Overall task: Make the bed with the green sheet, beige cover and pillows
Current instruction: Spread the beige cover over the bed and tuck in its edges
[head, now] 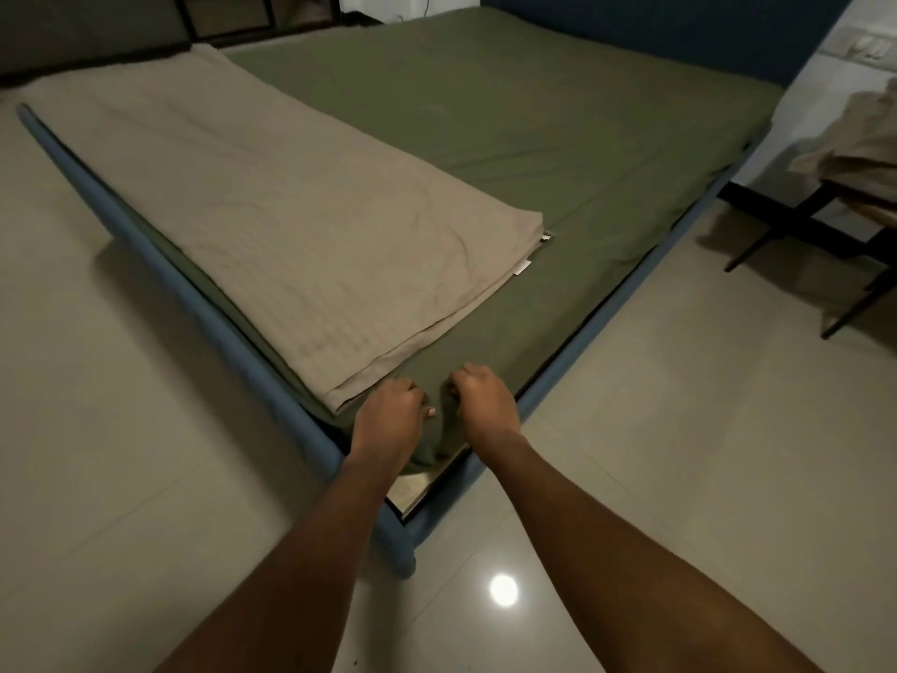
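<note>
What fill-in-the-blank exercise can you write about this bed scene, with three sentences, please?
1. The left hand and the right hand grip the green sheet at the bed's near ____.
2. The beige cover lies ____ on the green sheet, not spread out.
3. The bed frame has a ____ colour.
Missing words: corner; folded; blue.

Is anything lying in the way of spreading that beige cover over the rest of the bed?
Nothing visible. The beige cover lies folded along one side; the green sheet beside it is bare. The left hand and right hand grip the sheet's near corner.
</note>
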